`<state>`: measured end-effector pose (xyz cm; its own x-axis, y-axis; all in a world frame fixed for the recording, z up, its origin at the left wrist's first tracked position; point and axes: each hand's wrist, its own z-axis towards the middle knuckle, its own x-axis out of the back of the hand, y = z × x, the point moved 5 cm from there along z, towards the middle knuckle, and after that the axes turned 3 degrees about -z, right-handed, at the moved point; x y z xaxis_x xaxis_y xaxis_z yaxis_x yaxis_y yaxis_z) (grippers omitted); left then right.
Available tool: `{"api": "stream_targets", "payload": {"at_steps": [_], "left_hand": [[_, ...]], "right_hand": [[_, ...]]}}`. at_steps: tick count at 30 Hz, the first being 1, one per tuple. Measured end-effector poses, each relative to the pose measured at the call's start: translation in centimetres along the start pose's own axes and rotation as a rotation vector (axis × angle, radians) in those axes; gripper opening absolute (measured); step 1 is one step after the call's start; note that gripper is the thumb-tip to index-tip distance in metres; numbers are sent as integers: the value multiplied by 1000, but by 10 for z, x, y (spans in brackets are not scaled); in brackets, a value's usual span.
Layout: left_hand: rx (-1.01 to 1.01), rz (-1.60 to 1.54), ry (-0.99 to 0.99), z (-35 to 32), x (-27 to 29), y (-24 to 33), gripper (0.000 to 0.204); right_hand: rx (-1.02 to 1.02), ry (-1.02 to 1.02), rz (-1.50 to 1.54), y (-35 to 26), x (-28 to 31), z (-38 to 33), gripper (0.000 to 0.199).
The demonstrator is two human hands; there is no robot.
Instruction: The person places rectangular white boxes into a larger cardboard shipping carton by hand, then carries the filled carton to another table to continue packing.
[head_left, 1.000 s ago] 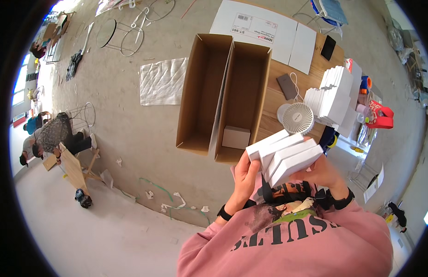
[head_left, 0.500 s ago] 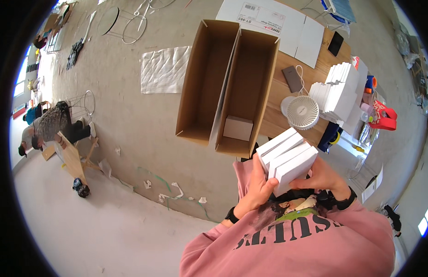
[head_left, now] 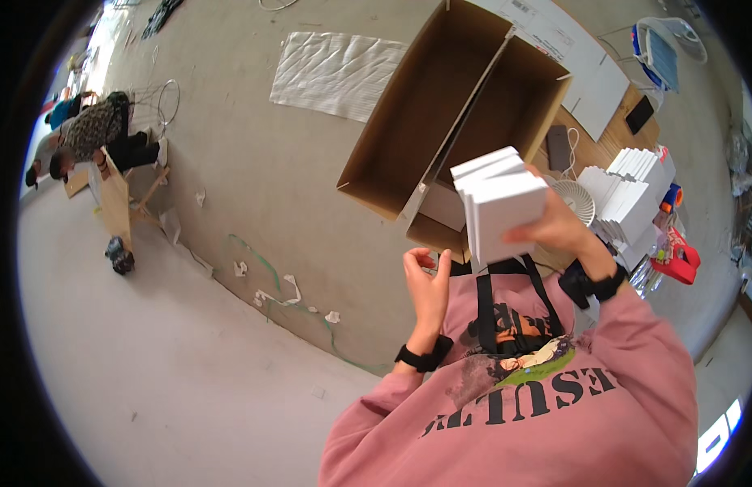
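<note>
My right hand [head_left: 559, 223] grips a stack of flat white boxes [head_left: 499, 203] from its right side, holding it over the near end of an open brown cardboard carton [head_left: 512, 97]. My left hand [head_left: 427, 280] is off the stack, just left of it, fingers apart and slightly curled, with nothing in it. A divider [head_left: 465, 114] splits the carton lengthwise into two compartments. Inside the right compartment, at its near end, a white box [head_left: 442, 204] shows, partly hidden behind the stack.
Right of the carton, a wooden table [head_left: 611, 134] bears a white fan [head_left: 575, 199], a grey power bank [head_left: 558, 146], a black phone [head_left: 638, 115] and stacked white boxes [head_left: 624, 187]. A white foam sheet [head_left: 335, 75] lies on the floor. Far left, people sit by a wooden stand [head_left: 116, 199].
My left hand has let go of the white boxes and dropped to the left. My right hand has carried the stack up toward the carton's right compartment. The view has shifted.
</note>
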<state>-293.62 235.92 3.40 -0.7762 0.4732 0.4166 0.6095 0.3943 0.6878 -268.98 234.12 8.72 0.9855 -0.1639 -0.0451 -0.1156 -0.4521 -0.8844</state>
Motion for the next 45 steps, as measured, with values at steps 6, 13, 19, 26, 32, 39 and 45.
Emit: {"api": "stream_targets", "payload": {"at_steps": [6,13,19,26,32,39,45], "left_hand": [[139,189,-29,43,-8,-35,45],[250,125,-33,60,-16,-55,49],[171,188,77,71,-1,-28,57],[61,328,103,79,-4,-27,50],[-43,361,136,77,-11,-29,45],[-45,385,118,84,-8,-22,44],[-82,376,127,83,-10,-21,43]], "right_hand": [[-155,-175,-322,61,-11,52,86],[-283,-340,-271,49,-15,67,81],[-235,-344,-381,46,-12,71,79],[-228,-363,-348,54,-12,67,81],[-394,-386,-208,87,-16,81,85],[-580,-383,-46,134,-47,104,72],[-731,-364,-133,190,-62,111,71]]}}
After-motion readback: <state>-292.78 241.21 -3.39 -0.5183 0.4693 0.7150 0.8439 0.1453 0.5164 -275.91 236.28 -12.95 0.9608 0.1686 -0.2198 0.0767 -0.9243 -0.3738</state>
